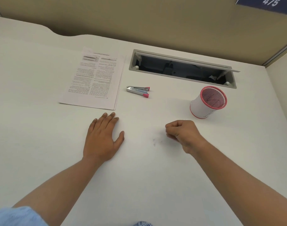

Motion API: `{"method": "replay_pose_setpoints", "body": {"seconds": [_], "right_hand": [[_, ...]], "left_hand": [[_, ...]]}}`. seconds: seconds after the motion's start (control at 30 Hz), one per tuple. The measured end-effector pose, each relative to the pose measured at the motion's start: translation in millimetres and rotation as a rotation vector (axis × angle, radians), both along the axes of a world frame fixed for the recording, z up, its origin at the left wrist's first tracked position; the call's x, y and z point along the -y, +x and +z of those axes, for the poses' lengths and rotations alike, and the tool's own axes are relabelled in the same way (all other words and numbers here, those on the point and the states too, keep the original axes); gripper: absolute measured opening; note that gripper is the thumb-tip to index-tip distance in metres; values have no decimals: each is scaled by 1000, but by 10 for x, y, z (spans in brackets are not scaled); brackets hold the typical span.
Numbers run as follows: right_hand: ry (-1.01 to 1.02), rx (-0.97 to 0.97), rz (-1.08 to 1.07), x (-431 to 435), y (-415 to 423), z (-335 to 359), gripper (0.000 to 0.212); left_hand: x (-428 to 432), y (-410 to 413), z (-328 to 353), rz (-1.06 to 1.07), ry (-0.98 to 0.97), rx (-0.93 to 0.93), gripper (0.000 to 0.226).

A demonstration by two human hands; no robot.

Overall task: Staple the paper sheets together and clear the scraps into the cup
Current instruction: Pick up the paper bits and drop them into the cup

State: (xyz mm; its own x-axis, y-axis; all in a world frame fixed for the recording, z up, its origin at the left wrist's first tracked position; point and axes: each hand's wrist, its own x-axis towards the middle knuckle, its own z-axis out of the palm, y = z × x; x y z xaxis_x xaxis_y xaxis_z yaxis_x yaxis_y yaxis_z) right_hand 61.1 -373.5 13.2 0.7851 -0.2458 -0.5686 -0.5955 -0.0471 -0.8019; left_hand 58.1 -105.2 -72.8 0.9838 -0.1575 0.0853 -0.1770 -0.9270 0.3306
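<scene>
Gathering scraps [155, 141], seemingly: your right hand [181, 134] is curled (pinching anything? cannot tell), left hand [102, 137] flat, released. Scraps lie between them; next calls for a fine pinch, then the cup [203, 108] beyond.

Light-blue sleeve [14, 216] — on the left arm [58, 181]

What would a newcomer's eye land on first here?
Probably the pink-rimmed mesh cup standing to the right, and the pink-tipped stapler lying between it and the paper sheets on the left. Nearer, the left hand rests flat on the desk, while the right hand is curled beside a few faint scraps; whether it holds any cannot be told.
</scene>
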Motion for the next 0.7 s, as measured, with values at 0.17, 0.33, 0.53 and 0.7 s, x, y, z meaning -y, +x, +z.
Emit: {"method": "replay_pose_setpoints", "body": {"seconds": [0.17,0.33,0.53,0.7], "right_hand": [[253,45,-165,219,25,355,20],[220,212,-228,617,157,914,20],[-270,259,-100,1076,529,1122,19],[-845,127,274,1206,777,970,14]], "left_hand": [[2,-6,7,6,2,-5,61],[-6,-8,3,0,5,7,61],[9,-1,14,5,4,4,62],[8,11,5,2,2,1,62]]}}
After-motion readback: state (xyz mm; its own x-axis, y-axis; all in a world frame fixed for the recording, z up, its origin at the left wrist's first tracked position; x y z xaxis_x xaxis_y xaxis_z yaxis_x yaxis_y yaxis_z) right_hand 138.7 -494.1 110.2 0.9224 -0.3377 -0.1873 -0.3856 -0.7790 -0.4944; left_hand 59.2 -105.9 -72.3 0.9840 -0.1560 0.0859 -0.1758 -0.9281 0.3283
